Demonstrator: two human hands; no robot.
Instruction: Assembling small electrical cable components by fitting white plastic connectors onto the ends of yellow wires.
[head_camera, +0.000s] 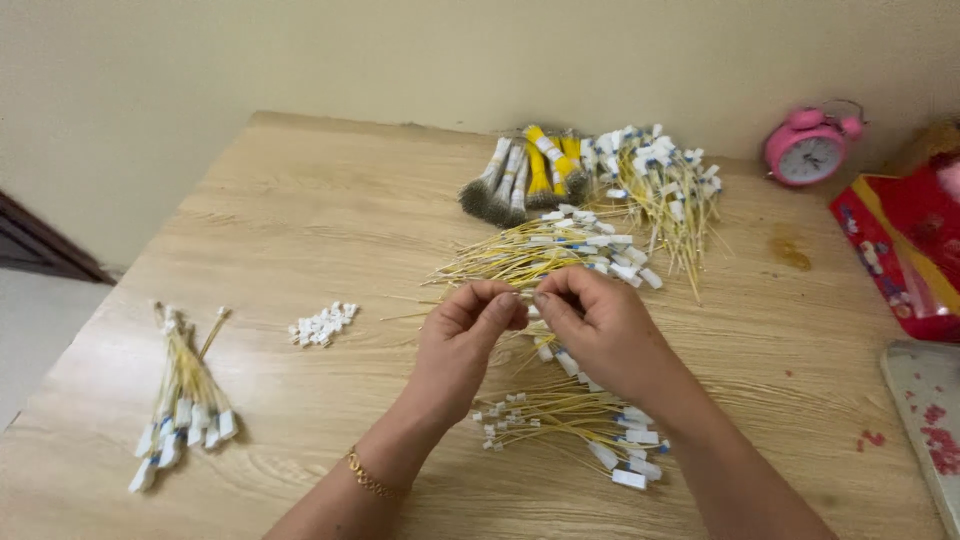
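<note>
Pinched between the fingertips of the left hand (470, 318) and right hand (592, 322), a thin yellow wire (527, 296) with a small white plug, probably light, floppy and best held near its end, hovers over the wooden table (300, 220), mid-scene.

A light wooden table (300, 220) carried everything. On it lay a loose bundle of yellow wires (185, 400) at the left, a small heap of white connectors (322, 325), 3 more wire piles (570, 420) (one under the hands), taped bundles (530, 175) at the back, and a pink alarm clock (808, 148).
</note>
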